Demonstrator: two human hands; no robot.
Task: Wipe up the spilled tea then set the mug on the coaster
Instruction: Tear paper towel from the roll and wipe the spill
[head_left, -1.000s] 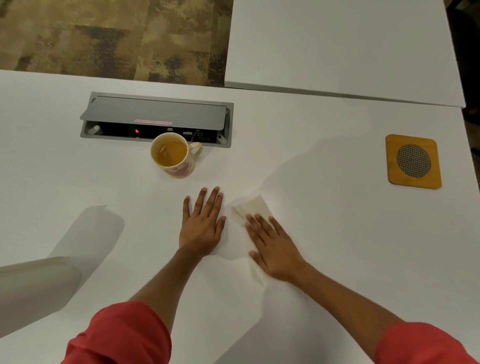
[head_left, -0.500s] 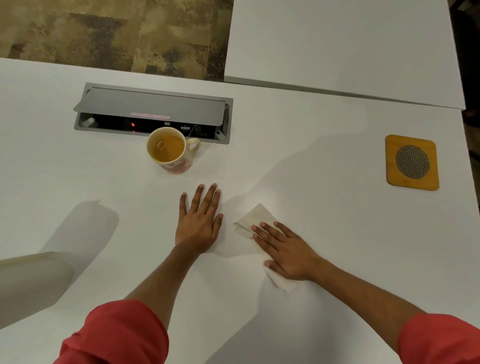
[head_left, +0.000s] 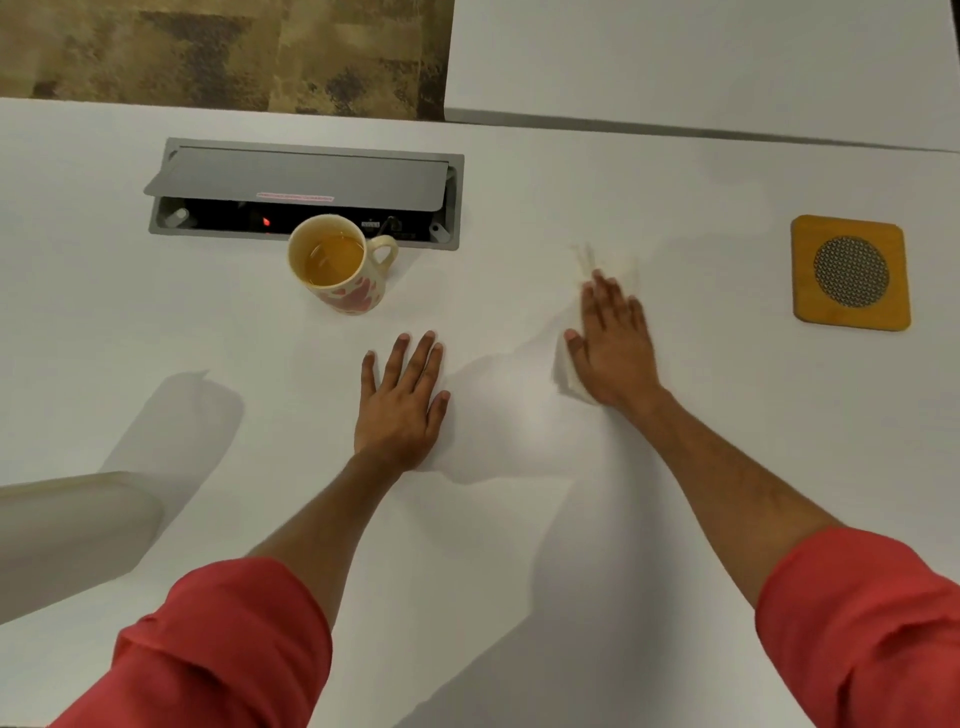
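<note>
A cream mug (head_left: 343, 270) with red flowers stands upright on the white table (head_left: 156, 322), partly filled with tea, its handle pointing right. My left hand (head_left: 402, 402) rests flat on the table below and right of the mug. My right hand (head_left: 613, 348) presses flat, with straight fingers, on a white paper napkin (head_left: 569, 371) that shows at its thumb side and blurred past its fingertips. A square wooden coaster (head_left: 852, 273) with a round mesh centre lies at the far right, apart from both hands. No tea stain is plainly visible on the table.
A grey cable box (head_left: 306, 192) with its lid raised is sunk into the table just behind the mug. A second white table (head_left: 701, 57) abuts at the back right. A pale chair arm (head_left: 72, 530) juts in at the lower left. Carpet shows beyond the far edge.
My right hand has slid the napkin up and to the right, away from my left hand and toward the coaster. My left hand and the mug stay put.
</note>
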